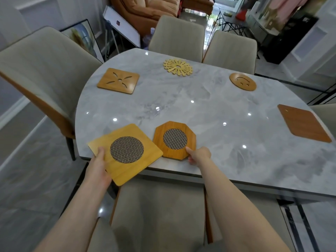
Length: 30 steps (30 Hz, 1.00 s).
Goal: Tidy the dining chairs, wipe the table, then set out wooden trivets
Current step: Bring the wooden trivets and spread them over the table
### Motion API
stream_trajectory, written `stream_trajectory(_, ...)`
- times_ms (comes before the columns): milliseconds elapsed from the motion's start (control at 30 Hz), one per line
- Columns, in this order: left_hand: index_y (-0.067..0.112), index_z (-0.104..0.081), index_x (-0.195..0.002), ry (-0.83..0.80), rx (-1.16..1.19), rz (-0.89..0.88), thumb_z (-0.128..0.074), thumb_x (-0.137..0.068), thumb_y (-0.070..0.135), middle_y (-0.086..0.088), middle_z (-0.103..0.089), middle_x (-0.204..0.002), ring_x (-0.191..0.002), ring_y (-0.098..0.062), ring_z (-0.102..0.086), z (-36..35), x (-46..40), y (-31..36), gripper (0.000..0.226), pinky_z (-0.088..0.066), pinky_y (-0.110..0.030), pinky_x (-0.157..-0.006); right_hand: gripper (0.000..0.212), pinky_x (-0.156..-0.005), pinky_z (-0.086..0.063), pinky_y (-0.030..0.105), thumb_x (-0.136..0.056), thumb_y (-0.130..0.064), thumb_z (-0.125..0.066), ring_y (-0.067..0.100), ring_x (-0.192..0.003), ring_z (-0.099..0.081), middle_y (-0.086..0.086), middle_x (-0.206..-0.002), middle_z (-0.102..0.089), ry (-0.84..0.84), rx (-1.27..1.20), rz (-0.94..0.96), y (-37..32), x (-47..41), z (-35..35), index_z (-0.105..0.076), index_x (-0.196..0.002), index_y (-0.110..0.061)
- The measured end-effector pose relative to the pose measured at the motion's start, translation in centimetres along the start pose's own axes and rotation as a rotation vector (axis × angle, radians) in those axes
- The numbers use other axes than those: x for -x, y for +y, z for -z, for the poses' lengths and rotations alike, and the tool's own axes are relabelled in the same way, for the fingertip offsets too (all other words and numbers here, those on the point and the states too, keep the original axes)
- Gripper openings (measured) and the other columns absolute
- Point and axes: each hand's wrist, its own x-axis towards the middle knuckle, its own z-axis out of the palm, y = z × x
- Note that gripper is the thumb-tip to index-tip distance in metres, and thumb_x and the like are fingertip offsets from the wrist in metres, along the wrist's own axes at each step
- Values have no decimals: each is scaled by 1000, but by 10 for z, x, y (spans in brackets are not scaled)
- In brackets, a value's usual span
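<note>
At lower left of the frame, the left hand (99, 168) is gripping a square mesh trivet (125, 153) overhanging the worktop (218, 110) edge; beside it, the right hand (199, 155) is pinching an octagonal trivet (174, 140) lying flat.

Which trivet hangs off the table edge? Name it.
The light square trivet with the round mesh centre, held by the left hand. Its near corner juts past the table edge; the other five trivets lie on the tabletop.

You see a bright, evenly lit room, small ceiling-light spots glaring on the glossy desk (209, 110), daylight blown out at the far doorway (225, 8), soft shadows, wide-angle bending at your edges, background slightly blurred
</note>
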Motion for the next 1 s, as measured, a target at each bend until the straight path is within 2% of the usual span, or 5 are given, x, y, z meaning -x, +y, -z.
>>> stream_trajectory(133, 27, -43, -137, 4, -21, 22, -40, -99, 40, -5, -60, -119, -107, -28, -58, -4, -1, 0, 40, -48, -49, -83, 45, -77, -55, 34, -85, -45, -67, 20, -60, -60, 6, -65, -58, -36, 271, 66, -8, -4, 7, -49, -69, -8)
stream_trajectory(333, 28, -45, -134, 16, -22, 39, -41, -99, 42, -4, -61, -118, -104, -28, -59, -8, -5, -3, 38, -48, -51, -83, 39, -80, -40, 31, -88, -32, -64, 31, -110, -55, 14, -116, -60, 249, 493, 494, -14, 11, 8, -55, -115, -5)
stream_trajectory(467, 28, -46, -132, 29, -23, 36, -41, -99, 42, -4, -60, -119, -108, -28, -57, -12, -8, -4, 36, -47, -51, -87, 62, -118, -7, 44, -94, -53, -44, 33, -145, -10, 5, -158, -19, -19, 718, 744, 7, 14, -31, -26, -149, -31)
stream_trajectory(567, 28, -45, -134, 38, -20, 21, -41, -99, 42, -3, -61, -114, -106, -27, -57, -13, -11, -5, 38, -47, -49, -87, 59, -114, 12, 51, -96, -60, -25, 30, -145, 17, -2, -161, 8, -84, 819, 736, 21, 12, -43, -3, -149, -46)
stream_trajectory(1000, 28, -45, -133, 32, -25, 7, -41, -99, 41, 0, -63, -105, -104, -26, -59, -6, -21, -11, 37, -47, -51, -91, 58, -115, 15, 50, -97, -60, -22, 28, -145, 20, -3, -160, 10, -67, 849, 785, 25, 12, -39, 0, -149, -46)
